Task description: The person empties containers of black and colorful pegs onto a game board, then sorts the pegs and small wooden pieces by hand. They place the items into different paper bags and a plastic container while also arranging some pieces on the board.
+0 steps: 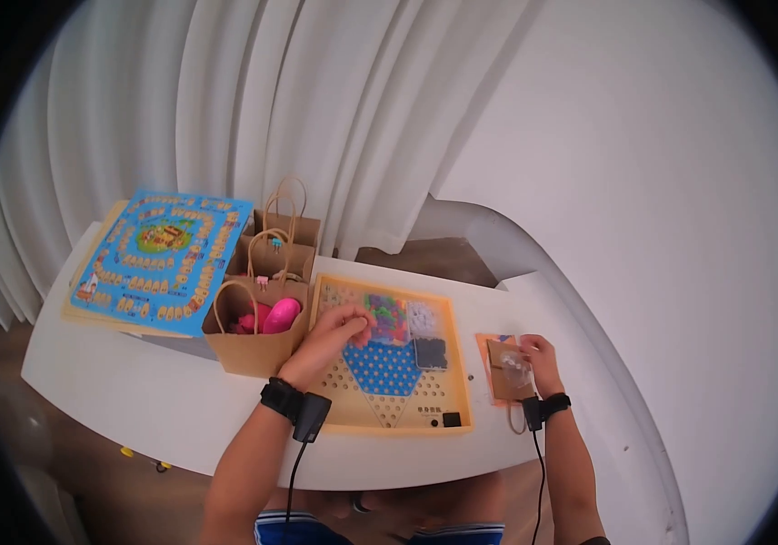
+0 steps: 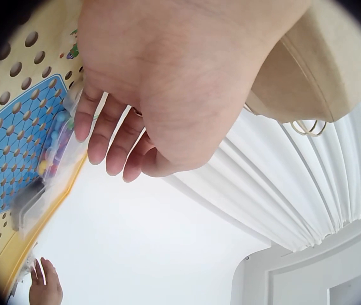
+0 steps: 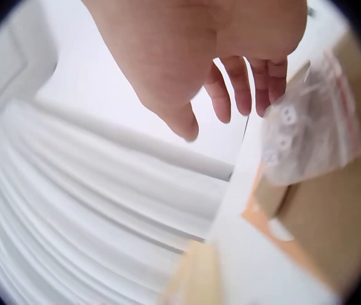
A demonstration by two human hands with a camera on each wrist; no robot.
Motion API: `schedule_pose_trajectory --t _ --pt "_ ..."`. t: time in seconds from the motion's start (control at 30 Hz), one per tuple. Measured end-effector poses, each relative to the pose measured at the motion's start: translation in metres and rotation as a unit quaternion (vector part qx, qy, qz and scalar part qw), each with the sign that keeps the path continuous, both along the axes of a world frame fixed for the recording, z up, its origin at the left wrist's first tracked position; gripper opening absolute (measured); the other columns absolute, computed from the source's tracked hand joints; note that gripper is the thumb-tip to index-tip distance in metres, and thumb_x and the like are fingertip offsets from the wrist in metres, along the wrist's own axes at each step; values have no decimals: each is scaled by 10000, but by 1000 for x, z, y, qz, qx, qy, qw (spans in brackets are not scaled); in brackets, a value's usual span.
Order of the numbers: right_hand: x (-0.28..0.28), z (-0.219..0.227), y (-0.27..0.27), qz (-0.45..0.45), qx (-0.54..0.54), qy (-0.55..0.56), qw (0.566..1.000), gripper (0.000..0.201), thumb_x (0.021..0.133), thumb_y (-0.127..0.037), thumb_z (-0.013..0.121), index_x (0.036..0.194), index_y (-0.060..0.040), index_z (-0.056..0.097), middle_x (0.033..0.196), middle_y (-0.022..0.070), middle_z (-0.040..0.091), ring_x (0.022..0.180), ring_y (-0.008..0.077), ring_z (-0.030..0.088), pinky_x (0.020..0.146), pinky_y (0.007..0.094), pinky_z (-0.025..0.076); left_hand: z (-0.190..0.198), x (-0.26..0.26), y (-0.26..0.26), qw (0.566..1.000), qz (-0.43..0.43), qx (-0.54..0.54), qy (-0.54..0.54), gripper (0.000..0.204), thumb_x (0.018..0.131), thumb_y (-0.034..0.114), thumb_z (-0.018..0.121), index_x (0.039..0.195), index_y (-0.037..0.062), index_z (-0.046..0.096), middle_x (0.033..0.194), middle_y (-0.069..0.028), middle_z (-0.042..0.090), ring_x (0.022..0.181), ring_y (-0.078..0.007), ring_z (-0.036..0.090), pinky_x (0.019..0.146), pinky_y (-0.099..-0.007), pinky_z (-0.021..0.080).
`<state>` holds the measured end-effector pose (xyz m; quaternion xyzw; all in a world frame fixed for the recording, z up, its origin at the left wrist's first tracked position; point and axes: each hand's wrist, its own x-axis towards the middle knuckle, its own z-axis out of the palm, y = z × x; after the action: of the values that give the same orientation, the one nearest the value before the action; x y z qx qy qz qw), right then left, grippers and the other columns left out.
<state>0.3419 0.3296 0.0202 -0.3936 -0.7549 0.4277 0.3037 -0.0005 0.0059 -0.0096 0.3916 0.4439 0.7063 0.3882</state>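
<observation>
My left hand [image 1: 342,331] hovers over a wooden game board [image 1: 459,391] in a yellow frame, its fingers relaxed and nothing in them. Just beyond its fingertips, a clear box of coloured pieces [image 1: 387,313] lies on the board, beside a box of black pieces [image 1: 431,354] and a heap of white pieces [image 1: 422,318]. To the right, my right hand [image 1: 545,365] is beside a small clear zip bag [image 3: 314,130] with white dice inside. Its fingers are loosely bent, fingertips right at the bag's edge, thumb apart. The bag lies on a flat brown paper bag [image 3: 342,203].
Brown paper bags [image 1: 257,350] with handles stand left of the board, the front one holding a bright pink object [image 1: 282,315]. Farther left lies a blue printed game board [image 1: 171,259]. An orange sheet [image 1: 483,344] shows under the flat paper bag. White curtains [image 1: 225,109] hang behind the table.
</observation>
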Motion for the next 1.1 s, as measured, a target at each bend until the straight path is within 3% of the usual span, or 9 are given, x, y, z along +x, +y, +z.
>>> schedule_pose_trajectory --t 0.03,0.17,0.33,0.5,0.83,0.97,1.03,1.07,1.1 --pt "3 -9 11 -25 -62 136 988 276 966 -287 696 1082 -37 678 968 48 686 872 146 656 789 305 535 1 -1 1 1000 0 -6 10 161 1047 131 516 1030 49 653 896 -4 609 858 -107 591 805 -261 479" --pt "-17 -23 36 -49 -103 235 965 228 980 -260 648 1014 -36 672 894 39 668 802 146 627 741 292 512 4 2 -1 1000 -2 -19 0 154 1051 123 518 1033 45 649 897 -7 614 868 -108 591 811 -261 477" --pt "-84 4 -9 150 -336 385 846 160 988 -219 636 932 -69 640 790 11 606 719 149 568 681 279 454 11 7 -2 999 -2 -35 -7 155 1052 112 512 1038 25 640 903 -23 624 877 -123 610 828 -275 485" --pt "-105 -32 -17 174 -397 419 798 202 997 -243 633 907 -63 618 715 -14 511 629 114 435 606 280 379 12 6 -1 997 11 -71 -4 157 1055 131 513 1054 18 622 925 -40 626 882 -147 614 844 -301 491" --pt "-102 -38 -14 190 -422 389 796 173 1002 -157 604 870 -45 601 615 -61 359 520 61 324 529 254 301 20 13 2 996 11 -89 3 140 1045 96 514 1064 15 626 967 -40 631 930 -151 608 897 -296 470" --pt "-101 -38 -14 195 -427 380 797 137 977 -129 628 866 -50 609 612 -69 369 523 53 325 525 252 299 41 35 11 955 15 -213 205 89 994 54 608 1069 40 654 1004 -13 650 967 -128 626 911 -295 490" --pt "-101 -37 -15 196 -419 384 799 136 976 -126 629 860 -58 611 613 -69 370 527 51 331 533 254 308 50 55 27 896 -4 -182 406 129 959 73 678 1080 35 660 1015 -49 657 966 -161 640 923 -301 497" --pt "-103 -39 -17 197 -423 387 795 136 976 -126 629 860 -58 611 613 -69 370 527 51 331 533 254 308 67 72 37 840 -12 -182 511 279 901 107 737 1163 56 657 1074 -84 678 1071 -233 665 960 -360 518" --pt "-102 -39 -14 198 -417 385 799 137 977 -128 631 859 -61 613 612 -71 369 527 51 333 537 255 313 73 87 49 839 -12 -184 512 279 901 107 737 1163 56 657 1074 -84 678 1071 -233 665 960 -360 518"
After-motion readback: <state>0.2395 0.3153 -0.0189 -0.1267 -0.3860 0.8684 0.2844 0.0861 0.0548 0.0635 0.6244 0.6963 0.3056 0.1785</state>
